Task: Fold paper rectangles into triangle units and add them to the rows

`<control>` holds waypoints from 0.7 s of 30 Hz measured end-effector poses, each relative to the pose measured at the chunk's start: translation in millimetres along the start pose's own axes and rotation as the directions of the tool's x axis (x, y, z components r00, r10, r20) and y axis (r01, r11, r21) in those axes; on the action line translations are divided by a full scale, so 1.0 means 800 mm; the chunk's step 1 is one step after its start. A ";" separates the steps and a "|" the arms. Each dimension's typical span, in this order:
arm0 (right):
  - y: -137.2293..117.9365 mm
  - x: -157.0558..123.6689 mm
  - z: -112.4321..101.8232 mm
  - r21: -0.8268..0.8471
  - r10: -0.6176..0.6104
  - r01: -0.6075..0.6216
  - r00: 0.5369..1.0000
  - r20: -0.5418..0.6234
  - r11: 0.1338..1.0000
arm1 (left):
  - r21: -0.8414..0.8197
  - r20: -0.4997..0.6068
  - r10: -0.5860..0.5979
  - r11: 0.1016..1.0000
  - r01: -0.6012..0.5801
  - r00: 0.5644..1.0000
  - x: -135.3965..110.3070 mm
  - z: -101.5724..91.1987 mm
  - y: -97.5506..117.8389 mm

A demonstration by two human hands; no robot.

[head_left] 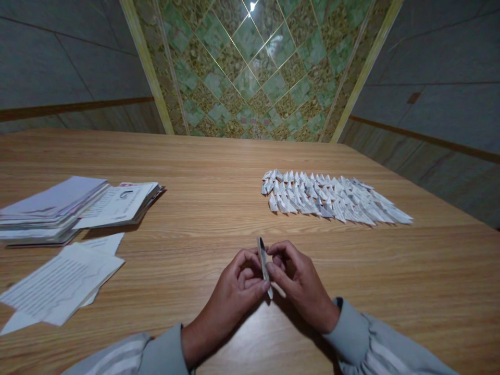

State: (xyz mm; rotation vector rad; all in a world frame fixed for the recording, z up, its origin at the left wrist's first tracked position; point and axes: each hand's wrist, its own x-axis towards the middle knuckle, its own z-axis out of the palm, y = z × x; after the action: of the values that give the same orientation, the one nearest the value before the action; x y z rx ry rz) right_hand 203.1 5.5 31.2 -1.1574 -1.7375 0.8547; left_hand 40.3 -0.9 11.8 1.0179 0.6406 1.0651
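A small piece of folded paper (263, 260) is held upright between my two hands, its narrow edge toward me. My left hand (244, 281) pinches it from the left, thumb near its lower end. On the other side, my right hand (299, 278) has its thumb and fingertips against the paper. Some fingers of both hands are curled and partly hidden. Beyond the hands to the right, several rows of folded paper boats (320, 198) are set close together.
On the left lie a thick stack of papers (58, 200), a smaller pile of printed sheets (121, 205) against it, and loose sheets (62, 286) nearer me. All rest on a wooden table (203, 166). A tiled wall (253, 67) stands behind it.
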 end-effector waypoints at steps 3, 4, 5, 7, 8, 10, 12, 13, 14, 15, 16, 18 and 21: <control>0.001 -0.001 0.001 -0.125 -0.065 0.056 0.996 -0.067 0.991 | 0.026 -0.050 0.004 1.000 -0.002 0.999 -0.001 0.003 0.003; 0.001 -0.001 0.002 -0.171 -0.086 0.070 0.993 -0.084 0.983 | 0.041 -0.068 0.000 0.999 0.002 0.998 -0.001 0.004 0.003; 0.002 -0.001 0.004 -0.212 -0.104 0.082 0.990 -0.095 0.974 | 0.061 -0.085 -0.002 0.998 0.007 0.996 -0.001 0.004 0.002; 0.004 -0.001 0.007 -0.275 -0.137 0.105 0.985 -0.101 0.956 | 0.117 -0.128 0.007 0.993 0.008 0.992 -0.001 0.004 0.000; 0.005 -0.002 0.009 -0.300 -0.153 0.117 0.983 -0.100 0.947 | 0.150 -0.151 0.023 0.989 0.000 0.988 -0.001 0.004 -0.001; 0.005 -0.002 0.013 -0.352 -0.181 0.136 0.978 -0.099 0.926 | 0.214 -0.189 0.074 0.976 -0.033 0.979 -0.001 0.003 -0.004; 0.004 -0.004 0.017 -0.398 -0.201 0.148 0.975 -0.096 0.905 | 0.264 -0.203 0.116 0.963 -0.060 0.972 0.000 0.003 -0.006; 0.003 -0.005 0.019 -0.414 -0.210 0.154 0.973 -0.092 0.897 | 0.284 -0.202 0.124 0.957 -0.063 0.971 0.000 0.003 -0.006; 0.002 -0.005 0.021 -0.423 -0.220 0.165 0.972 -0.085 0.891 | 0.301 -0.201 0.124 0.952 -0.060 0.972 0.000 0.003 -0.006; 0.001 -0.006 0.022 -0.429 -0.234 0.179 0.969 -0.078 0.885 | 0.314 -0.201 0.119 0.948 -0.051 0.972 0.000 0.003 -0.006; 0.000 -0.006 0.023 -0.434 -0.250 0.195 0.966 -0.072 0.880 | 0.324 -0.202 0.110 0.945 -0.039 0.973 0.000 0.003 -0.006; -0.002 -0.007 0.023 -0.444 -0.282 0.221 0.957 -0.075 0.868 | 0.338 -0.214 0.099 0.941 -0.021 0.972 -0.001 0.003 -0.005; -0.002 -0.006 0.021 -0.467 -0.312 0.232 0.945 -0.099 0.853 | 0.333 -0.222 0.118 0.942 -0.039 0.968 -0.001 0.002 -0.004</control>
State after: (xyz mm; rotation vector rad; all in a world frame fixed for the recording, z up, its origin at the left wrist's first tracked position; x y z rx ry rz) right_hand 188.0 -1.2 24.9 -1.1924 -1.9505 0.1685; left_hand 42.9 -2.5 9.4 1.2190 1.0050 1.1877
